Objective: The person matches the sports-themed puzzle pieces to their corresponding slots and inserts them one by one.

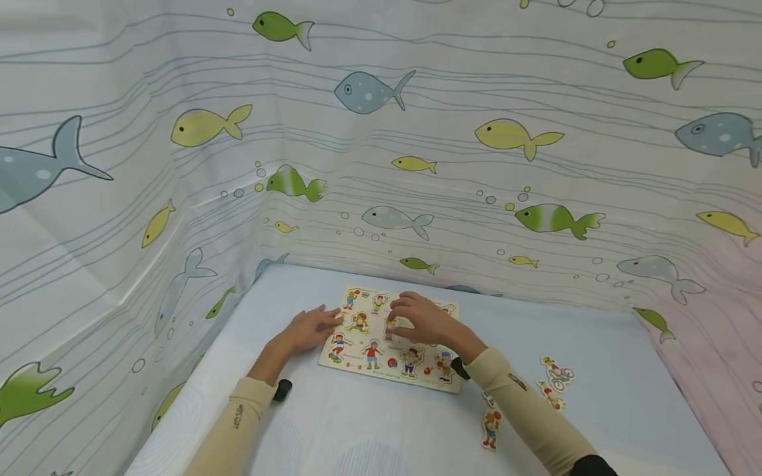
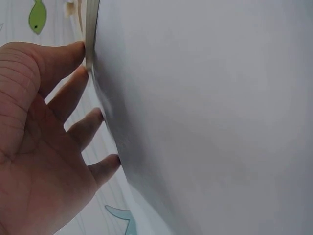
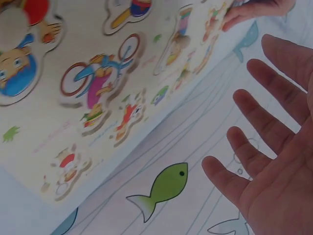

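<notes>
A pale wooden puzzle board (image 1: pixel 372 373) with colourful pictures of children at sport lies on the table. My left hand (image 1: pixel 309 328) touches the board's left edge with its fingertips; in the left wrist view the thumb and fingers (image 2: pixel 73 100) lie fairly straight against that edge. Over the middle of the board hovers my right hand (image 1: pixel 424 318), covering part of its pictures. In the right wrist view the right hand's fingers (image 3: pixel 264 110) are spread, with nothing between them. A picture of a cyclist (image 3: pixel 102 81) shows on the board there.
On the table (image 1: pixel 619 390), right of the board, lie a loose cyclist piece (image 1: pixel 557 375) and another figure piece (image 1: pixel 551 395). Nearer the front is a figure piece with a red ball (image 1: pixel 491 430); one beside the right sleeve is partly hidden. A fish-patterned curtain (image 1: pixel 452 192) surrounds the table.
</notes>
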